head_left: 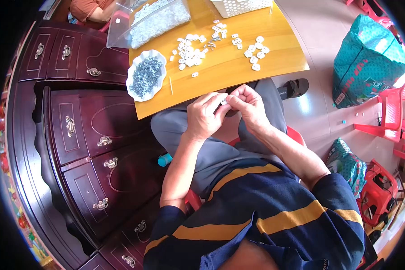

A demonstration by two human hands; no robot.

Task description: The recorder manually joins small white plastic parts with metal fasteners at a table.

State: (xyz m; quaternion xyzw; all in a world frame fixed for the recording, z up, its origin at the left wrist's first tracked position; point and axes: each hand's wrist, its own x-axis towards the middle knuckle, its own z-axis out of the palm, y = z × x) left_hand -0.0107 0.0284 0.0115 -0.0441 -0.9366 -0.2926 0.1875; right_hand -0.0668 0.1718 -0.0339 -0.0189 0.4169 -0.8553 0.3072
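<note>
Between my two hands, above my lap at the table's near edge, is a small white plastic piece. The fingertips of my left hand pinch it from one side. My right hand meets it from the other side, thumb and forefinger closed on it; any smaller part there is hidden. On the wooden table lie several similar white pieces, with another group to the right. A scalloped white dish holds many small grey metal screws. Beside it rests a thin pale stick.
A clear box of white parts and a perforated basket stand at the table's far side. Dark wooden drawers line the left. Right are a teal bag and red stools. Another person's arm shows far left.
</note>
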